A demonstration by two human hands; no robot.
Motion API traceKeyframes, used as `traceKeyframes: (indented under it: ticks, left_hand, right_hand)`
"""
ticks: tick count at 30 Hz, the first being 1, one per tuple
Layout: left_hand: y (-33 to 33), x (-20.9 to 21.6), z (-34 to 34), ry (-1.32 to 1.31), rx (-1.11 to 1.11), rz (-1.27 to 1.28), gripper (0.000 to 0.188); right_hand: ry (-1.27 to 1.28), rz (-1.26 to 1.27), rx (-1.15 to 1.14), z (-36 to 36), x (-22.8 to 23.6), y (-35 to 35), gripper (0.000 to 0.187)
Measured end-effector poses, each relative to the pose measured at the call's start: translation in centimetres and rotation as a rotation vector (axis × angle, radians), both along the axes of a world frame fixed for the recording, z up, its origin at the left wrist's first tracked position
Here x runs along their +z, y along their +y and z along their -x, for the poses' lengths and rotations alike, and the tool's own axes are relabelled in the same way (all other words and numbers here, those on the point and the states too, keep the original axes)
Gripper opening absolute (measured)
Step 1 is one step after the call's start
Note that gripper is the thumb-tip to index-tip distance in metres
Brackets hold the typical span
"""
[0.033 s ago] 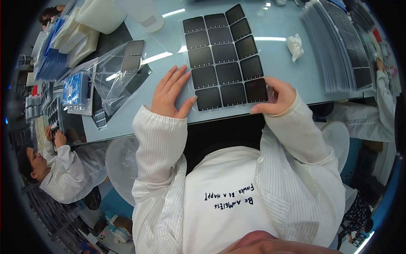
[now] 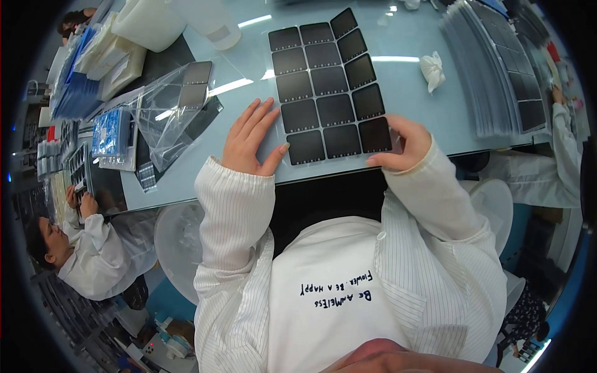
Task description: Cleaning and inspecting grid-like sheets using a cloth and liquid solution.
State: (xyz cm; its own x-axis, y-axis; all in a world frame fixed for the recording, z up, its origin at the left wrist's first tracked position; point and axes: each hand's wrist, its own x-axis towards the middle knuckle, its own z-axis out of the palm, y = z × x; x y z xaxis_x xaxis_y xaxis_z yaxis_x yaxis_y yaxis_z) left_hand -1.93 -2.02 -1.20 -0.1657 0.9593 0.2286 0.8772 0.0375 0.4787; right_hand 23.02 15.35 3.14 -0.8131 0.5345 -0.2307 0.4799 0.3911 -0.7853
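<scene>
Hands (image 2: 247, 140) beside panel (image 2: 331, 84), near table edge (image 2: 323, 173)

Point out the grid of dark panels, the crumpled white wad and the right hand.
Grid of dark panels (image 2: 329, 81): head view, third panel down, middle column.
White wad (image 2: 433, 73): head view, crumpled middle.
Right hand (image 2: 415, 144): head view, back.

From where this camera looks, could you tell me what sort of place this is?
Probably a small-parts workshop or factory floor: dark panels lie in a grid on a glossy worktable, a stack of clear sheets stands right, and a co-worker in white is at left.
</scene>
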Motion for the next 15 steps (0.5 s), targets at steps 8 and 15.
traceKeyframes:
  ticks: [8,15]
  left_hand:
    - [-0.2,0.3,-0.3,-0.145,0.027,-0.056,0.054]
    - [-0.2,0.6,-0.3,-0.101,0.012,-0.037,0.052]
  right_hand:
    - [0.33,0.075,-0.364,-2.1,0.8,0.9,0.034]
    - [0.625,-0.513,-0.675,-11.3,9.1,7.2,0.038]
